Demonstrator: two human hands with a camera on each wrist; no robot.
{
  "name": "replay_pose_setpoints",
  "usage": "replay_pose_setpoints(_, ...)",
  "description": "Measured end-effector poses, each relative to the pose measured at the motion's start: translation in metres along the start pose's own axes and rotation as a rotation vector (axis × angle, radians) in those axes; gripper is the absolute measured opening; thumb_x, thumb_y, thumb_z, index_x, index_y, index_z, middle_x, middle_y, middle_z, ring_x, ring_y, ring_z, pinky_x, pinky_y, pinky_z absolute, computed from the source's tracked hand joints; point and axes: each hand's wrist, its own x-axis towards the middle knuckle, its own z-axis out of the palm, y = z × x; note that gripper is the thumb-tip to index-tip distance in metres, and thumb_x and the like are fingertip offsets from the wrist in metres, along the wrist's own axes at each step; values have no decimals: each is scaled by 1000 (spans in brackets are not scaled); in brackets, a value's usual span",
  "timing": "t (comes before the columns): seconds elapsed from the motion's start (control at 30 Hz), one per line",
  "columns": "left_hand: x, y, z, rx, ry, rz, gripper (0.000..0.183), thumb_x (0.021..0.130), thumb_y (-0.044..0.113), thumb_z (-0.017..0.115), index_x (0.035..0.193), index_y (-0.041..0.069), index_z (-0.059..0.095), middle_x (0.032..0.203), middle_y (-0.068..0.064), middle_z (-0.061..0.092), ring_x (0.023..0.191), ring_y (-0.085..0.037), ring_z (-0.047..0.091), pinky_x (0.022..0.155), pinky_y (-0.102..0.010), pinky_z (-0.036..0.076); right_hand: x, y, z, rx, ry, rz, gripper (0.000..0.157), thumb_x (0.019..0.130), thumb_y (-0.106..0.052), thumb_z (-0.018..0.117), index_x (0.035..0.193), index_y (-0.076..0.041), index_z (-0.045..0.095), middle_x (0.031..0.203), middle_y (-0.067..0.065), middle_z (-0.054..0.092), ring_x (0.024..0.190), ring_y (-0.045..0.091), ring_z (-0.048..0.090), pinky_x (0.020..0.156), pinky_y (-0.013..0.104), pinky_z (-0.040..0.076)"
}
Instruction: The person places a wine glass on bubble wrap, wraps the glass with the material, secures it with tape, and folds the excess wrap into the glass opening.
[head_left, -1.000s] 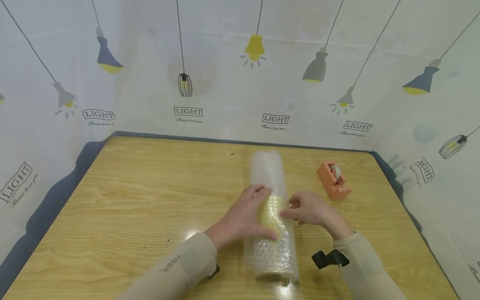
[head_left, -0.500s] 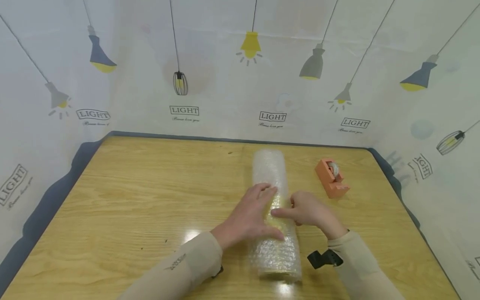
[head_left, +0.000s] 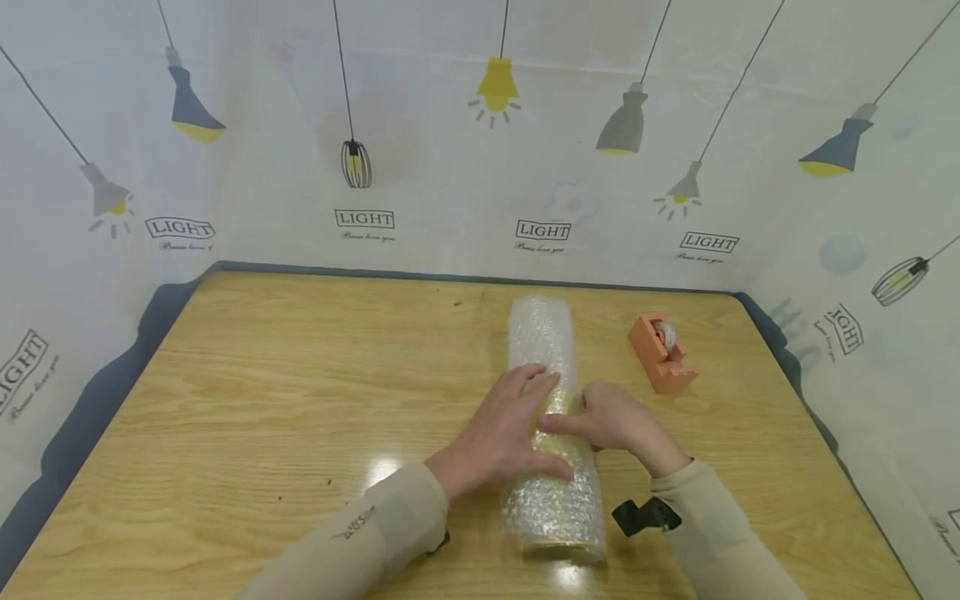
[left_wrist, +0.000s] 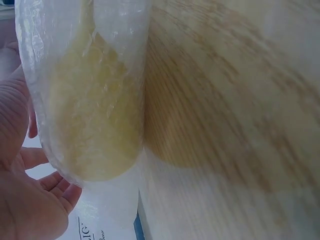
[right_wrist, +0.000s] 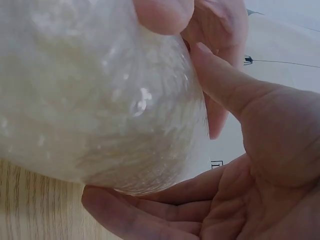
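A long bundle of clear bubble wrap lies lengthwise on the wooden table. Through the layers shows a pale yellow thing, rounded at one end and narrow toward the other in the left wrist view; its kind is blurred. My left hand holds the wrap from the left side, thumb and fingers spread over its top. From the right, my right hand grips it, thumb on top. In the right wrist view the fingers of that hand curl beneath the wrap's lower side, and its thumb touches the wrap near the left hand.
An orange tape dispenser with a roll of tape stands to the right of the bundle, toward the back. Wood tabletop stretches to the left. A cloth backdrop printed with lamps surrounds the table's back and sides.
My right hand has moved left, its thumb going from the wrap's right side onto its top. My left hand has shifted slightly right over the wrap. The view has tilted a little.
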Motion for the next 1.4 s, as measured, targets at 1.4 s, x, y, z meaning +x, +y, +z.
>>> replay_pose_setpoints(1.4, -35, -54, -36, -193, -117, 10, 128, 65, 60, 89, 166, 20, 21, 174, 4, 11, 158, -22, 14, 126, -52, 22, 15, 2, 8, 282, -258, -3, 52, 97, -50, 69, 106, 1, 72, 94, 7, 74, 87, 22, 72, 79, 39, 64)
